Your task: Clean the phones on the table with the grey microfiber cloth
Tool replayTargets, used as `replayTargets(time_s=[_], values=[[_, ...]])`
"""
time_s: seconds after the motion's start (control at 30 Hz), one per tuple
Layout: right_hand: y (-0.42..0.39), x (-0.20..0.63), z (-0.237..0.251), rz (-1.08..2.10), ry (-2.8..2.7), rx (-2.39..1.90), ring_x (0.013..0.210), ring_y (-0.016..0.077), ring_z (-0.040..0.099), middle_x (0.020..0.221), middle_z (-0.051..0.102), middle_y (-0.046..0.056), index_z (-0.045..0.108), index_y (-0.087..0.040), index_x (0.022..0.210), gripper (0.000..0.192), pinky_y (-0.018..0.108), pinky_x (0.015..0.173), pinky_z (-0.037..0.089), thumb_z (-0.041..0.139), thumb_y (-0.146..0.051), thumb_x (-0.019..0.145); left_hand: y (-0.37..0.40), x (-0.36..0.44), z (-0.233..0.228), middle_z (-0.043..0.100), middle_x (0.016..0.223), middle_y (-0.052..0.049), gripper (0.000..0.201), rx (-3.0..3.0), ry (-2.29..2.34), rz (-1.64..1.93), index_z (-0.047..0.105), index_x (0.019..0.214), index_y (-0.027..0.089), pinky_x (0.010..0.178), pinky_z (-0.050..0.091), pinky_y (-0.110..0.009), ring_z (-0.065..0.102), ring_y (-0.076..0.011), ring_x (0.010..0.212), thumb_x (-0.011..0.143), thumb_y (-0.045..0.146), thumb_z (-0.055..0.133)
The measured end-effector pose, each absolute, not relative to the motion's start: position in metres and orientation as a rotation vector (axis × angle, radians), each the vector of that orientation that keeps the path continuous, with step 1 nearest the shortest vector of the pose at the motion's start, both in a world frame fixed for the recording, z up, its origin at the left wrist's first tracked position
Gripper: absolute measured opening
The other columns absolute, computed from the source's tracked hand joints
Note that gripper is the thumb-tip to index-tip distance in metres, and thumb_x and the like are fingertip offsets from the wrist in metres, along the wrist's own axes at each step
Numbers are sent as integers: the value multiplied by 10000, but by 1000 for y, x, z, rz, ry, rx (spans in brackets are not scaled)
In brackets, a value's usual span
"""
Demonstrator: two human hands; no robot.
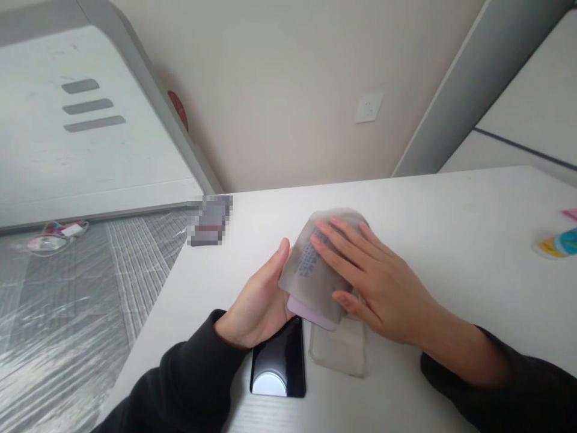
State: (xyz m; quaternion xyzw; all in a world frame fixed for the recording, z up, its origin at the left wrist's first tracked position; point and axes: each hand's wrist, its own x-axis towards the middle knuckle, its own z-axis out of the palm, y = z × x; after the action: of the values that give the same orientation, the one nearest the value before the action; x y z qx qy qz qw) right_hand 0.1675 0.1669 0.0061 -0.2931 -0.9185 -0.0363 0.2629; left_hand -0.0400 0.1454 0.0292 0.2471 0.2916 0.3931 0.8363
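Black sleeves (pixel 189 379) lead to the left hand (pixel 261 297) beneath and right hand (pixel 385 285) on top, together clasping a grey printed pouch (pixel 306 282) beyond the near phone (pixel 280 358), over a clear case (pixel 338 353). Should the grip loosen, the lilac item (pixel 311 311) jutting nearward could slip onto the phone.
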Motion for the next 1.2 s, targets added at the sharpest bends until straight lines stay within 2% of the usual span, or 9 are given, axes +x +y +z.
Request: replayTargets(time_s=[0.13, 0.23, 0.37, 0.47, 0.6, 0.87, 1.07, 1.2], values=[[160, 163, 6, -33, -2594, -637, 1519, 322, 414, 1634, 443, 145, 512, -129, 1521, 582, 605, 1202, 404, 388, -489, 1081, 146, -40, 30, 739, 1257, -123, 570, 499, 574, 844, 630, 1392, 174, 1033, 505, -383, 680, -299, 1199, 986, 571, 577], [162, 164, 7, -59, -2535, -699, 1500, 330, 445, 1600, 493, 152, 526, -134, 1515, 593, 610, 1178, 439, 457, -505, 1058, 145, -39, 32, 743, 1251, -108, 541, 513, 604, 879, 664, 1349, 178, 1023, 501, -361, 673, -291, 1205, 960, 554, 635], [168, 168, 9, -170, -2435, -831, 1508, 362, 425, 1604, 480, 178, 501, -108, 1532, 617, 639, 1157, 452, 424, -504, 1065, 143, -39, 32, 747, 1249, -107, 531, 533, 638, 900, 706, 1289, 167, 998, 504, -342, 652, -294, 1231, 936, 561, 670], [166, 167, 9, -182, -2481, -772, 1512, 363, 418, 1607, 476, 170, 498, -107, 1530, 646, 644, 1161, 443, 390, -546, 1069, 143, -39, 31, 744, 1256, -112, 537, 535, 642, 903, 703, 1296, 164, 1019, 490, -350, 642, -297, 1245, 933, 559, 674], [165, 168, 9, -143, -2491, -728, 1479, 331, 471, 1556, 554, 140, 544, -135, 1493, 594, 608, 1168, 453, 362, -524, 1083, 143, -39, 30, 739, 1264, -111, 547, 542, 645, 903, 702, 1295, 165, 1046, 468, -356, 636, -295, 1249, 928, 569, 676], [171, 171, 10, -100, -2361, -690, 1270, 324, 636, 1329, 694, 194, 638, -105, 1353, 522, 608, 1117, 509, 424, -487, 1068, 142, -39, 31, 740, 1240, -128, 550, 572, 619, 859, 719, 1248, 135, 1045, 446, -357, 621, -308, 1262, 933, 582, 663], [171, 171, 9, -106, -2298, -738, 1212, 301, 668, 1255, 720, 167, 661, -154, 1265, 470, 583, 1126, 505, 422, -503, 1063, 143, -38, 32, 723, 1279, -129, 542, 599, 582, 845, 708, 1270, 133, 973, 457, -321, 640, -282, 1216, 970, 574, 611], [171, 173, 11, -140, -2315, -717, 1197, 302, 677, 1235, 722, 171, 669, -142, 1215, 457, 571, 1108, 523, 417, -494, 1069, 143, -39, 31, 733, 1269, -110, 529, 593, 592, 838, 722, 1250, 154, 937, 467, -311, 653, -272, 1186, 960, 584, 620]])
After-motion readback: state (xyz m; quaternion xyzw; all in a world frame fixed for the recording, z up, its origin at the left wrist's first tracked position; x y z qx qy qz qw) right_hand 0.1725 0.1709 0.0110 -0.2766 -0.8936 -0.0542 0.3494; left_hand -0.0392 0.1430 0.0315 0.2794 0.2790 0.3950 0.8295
